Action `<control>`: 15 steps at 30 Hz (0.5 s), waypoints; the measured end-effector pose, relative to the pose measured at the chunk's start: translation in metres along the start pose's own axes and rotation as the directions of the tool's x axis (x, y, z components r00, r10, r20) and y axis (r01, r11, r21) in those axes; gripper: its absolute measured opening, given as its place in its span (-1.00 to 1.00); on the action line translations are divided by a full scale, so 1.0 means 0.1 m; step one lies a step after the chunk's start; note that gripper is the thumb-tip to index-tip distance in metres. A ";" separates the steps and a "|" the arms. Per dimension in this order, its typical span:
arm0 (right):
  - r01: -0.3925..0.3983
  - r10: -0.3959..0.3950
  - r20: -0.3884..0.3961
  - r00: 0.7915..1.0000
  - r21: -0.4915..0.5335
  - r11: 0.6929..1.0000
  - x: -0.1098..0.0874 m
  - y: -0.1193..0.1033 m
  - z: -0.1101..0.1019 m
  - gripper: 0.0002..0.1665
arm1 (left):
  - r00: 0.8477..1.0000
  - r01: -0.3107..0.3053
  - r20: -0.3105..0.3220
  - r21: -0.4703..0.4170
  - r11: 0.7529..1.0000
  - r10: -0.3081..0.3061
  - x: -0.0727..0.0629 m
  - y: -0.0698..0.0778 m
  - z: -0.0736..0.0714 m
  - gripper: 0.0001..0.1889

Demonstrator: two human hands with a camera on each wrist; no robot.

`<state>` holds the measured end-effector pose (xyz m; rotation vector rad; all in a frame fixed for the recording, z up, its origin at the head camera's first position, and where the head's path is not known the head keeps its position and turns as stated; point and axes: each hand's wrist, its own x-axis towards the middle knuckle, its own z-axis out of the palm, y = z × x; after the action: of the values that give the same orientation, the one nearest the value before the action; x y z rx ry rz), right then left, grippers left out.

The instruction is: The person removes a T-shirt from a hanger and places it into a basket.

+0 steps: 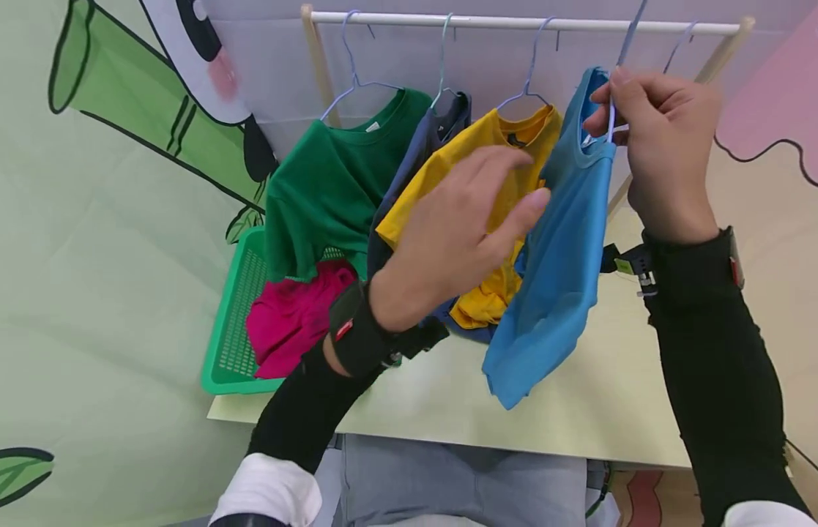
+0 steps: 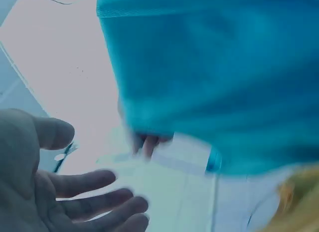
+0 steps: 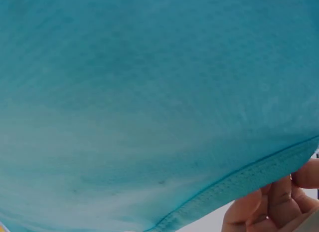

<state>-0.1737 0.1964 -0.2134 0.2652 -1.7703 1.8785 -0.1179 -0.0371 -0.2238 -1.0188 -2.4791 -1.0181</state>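
Blue shirt (image 1: pixel 553 285) held over the counter (image 1: pixel 619 410), toward its right edge; hanger (image 1: pixel 629 34) pinched near the neckline by the right hand (image 1: pixel 675 139). Left hand (image 1: pixel 458 227) empty, fingers spread. Shoulders probably best evened on the hanger before the rail (image 1: pixel 409 20) is reached.

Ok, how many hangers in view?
5. On the rail: first hanger in the green shirt, second hanger in the navy garment, third hanger in the yellow shirt, fourth hanger beyond the right hand, which grips the fifth hanger, with the blue shirt. More may be hidden.
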 end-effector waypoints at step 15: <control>0.022 -0.023 -0.007 1.000 -0.040 0.999 -0.15 0.03 0.05 -0.73 | 0.993 -0.122 0.000 0.009 0.992 0.122 0.34 0.20 0.54 -0.66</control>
<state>-0.1643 0.1878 -0.2230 0.2622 -1.7912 1.8237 -0.1273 0.0281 -0.2357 -1.1513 -2.3855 -0.9687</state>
